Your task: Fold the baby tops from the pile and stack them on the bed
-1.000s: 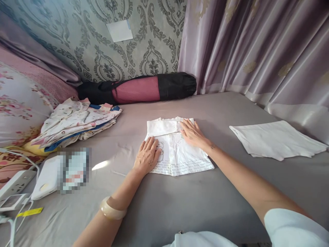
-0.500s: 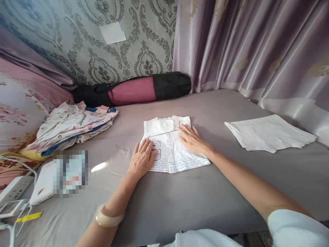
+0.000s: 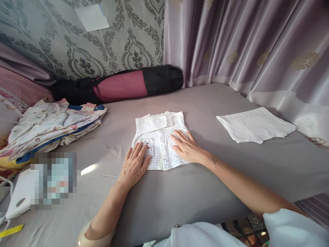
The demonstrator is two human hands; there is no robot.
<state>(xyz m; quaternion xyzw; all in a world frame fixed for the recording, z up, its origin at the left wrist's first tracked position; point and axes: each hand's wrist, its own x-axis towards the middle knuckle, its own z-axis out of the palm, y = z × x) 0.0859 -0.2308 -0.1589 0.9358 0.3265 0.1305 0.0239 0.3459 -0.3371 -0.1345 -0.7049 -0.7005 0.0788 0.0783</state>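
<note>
A small white button-front shirt with a bear drawing and rows of print lies flat on the bed, its sleeves folded across the top. My left hand rests on its lower left part beside the bear, fingers stretched out. Flat on the right side of the shirt lies my right hand, fingers spread. Neither hand grasps the cloth. Part of the shirt's right half is hidden under my right hand.
A folded white garment lies on the grey bed sheet to the right. Folded patterned clothes are stacked at left, above a white device and a blurred-out item. A black and pink roll bag lies along the wall.
Both hands have slid down the shirt toward me, and more of the bear and buttons shows. The right side of the hem has been drawn inward. The camera view has shifted slightly.
</note>
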